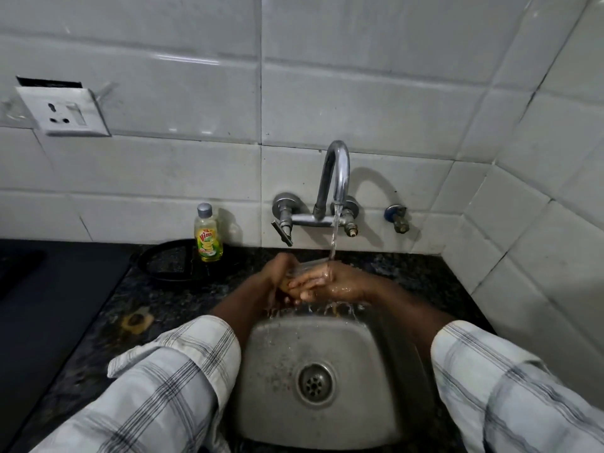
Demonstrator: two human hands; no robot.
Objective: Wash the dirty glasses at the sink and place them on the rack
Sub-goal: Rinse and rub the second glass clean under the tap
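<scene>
A clear drinking glass (305, 267) is held on its side between both hands, just under the running tap (336, 178) at the back of the steel sink (284, 387). My left hand (277, 276) wraps the glass's left end. My right hand (330, 281) covers the right side with wet fingers laid across it. The stream of water (333, 237) falls onto the glass and my right hand and splashes into the basin. Most of the glass is hidden by my fingers. No rack is in view.
A yellow dish-soap bottle (208, 235) stands on the dark granite counter (163, 299) left of the tap, beside a round black dish (170, 261). A dark flat surface (49, 289) lies at the far left. A wall socket (63, 112) is on the tiles. A spare valve (397, 219) sticks out on the right.
</scene>
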